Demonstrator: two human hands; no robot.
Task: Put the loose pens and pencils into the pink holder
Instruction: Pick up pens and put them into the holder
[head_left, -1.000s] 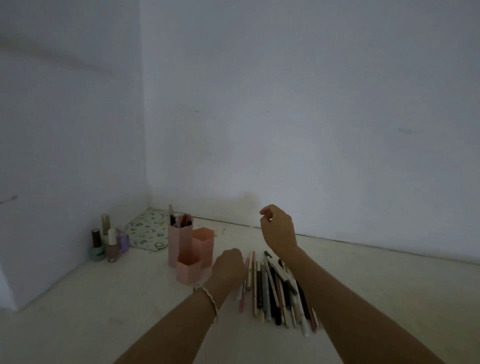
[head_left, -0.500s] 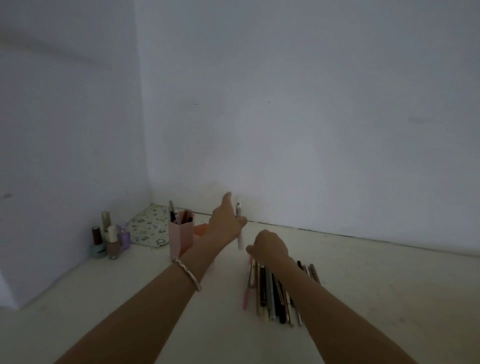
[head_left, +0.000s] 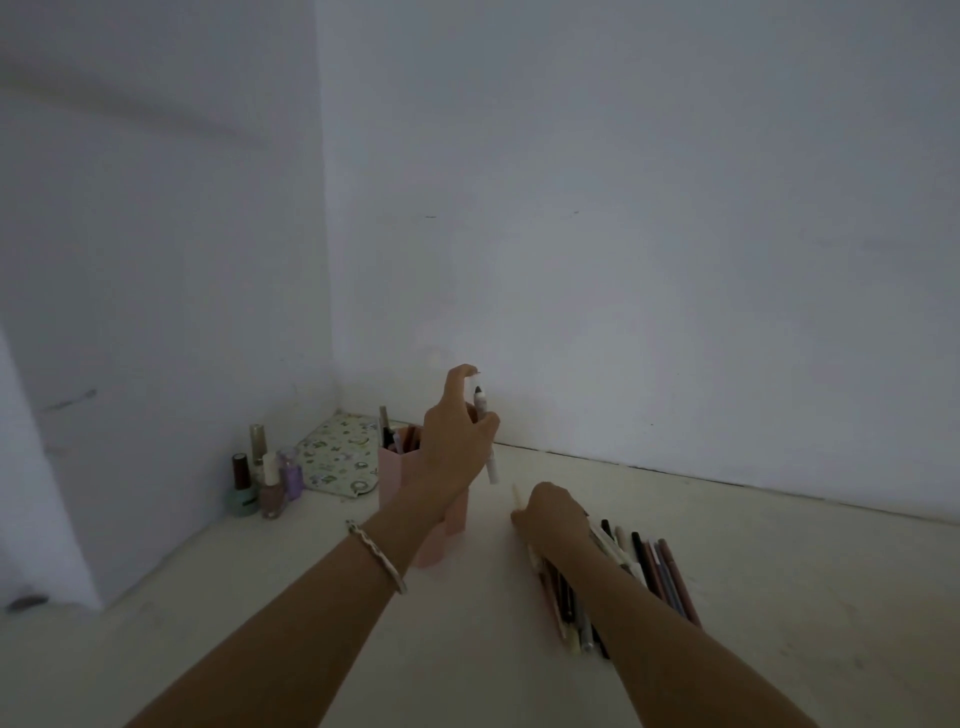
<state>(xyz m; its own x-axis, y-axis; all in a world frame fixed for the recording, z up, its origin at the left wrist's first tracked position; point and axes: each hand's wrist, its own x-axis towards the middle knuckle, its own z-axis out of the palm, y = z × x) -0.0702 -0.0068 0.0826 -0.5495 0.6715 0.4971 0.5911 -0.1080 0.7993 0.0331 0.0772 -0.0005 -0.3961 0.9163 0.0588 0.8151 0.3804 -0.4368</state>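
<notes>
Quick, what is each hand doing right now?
Left hand: closed on a white pen, beside the pink holder.
Right hand: on the loose pens; grip unclear.

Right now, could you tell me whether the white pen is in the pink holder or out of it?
Out: the left hand grips the white pen above the pink holder.

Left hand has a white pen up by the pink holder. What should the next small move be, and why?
Probably carry the white pen leftward over the pink holder and lower it in: the left hand holds it upright, just right of the opening.
</notes>
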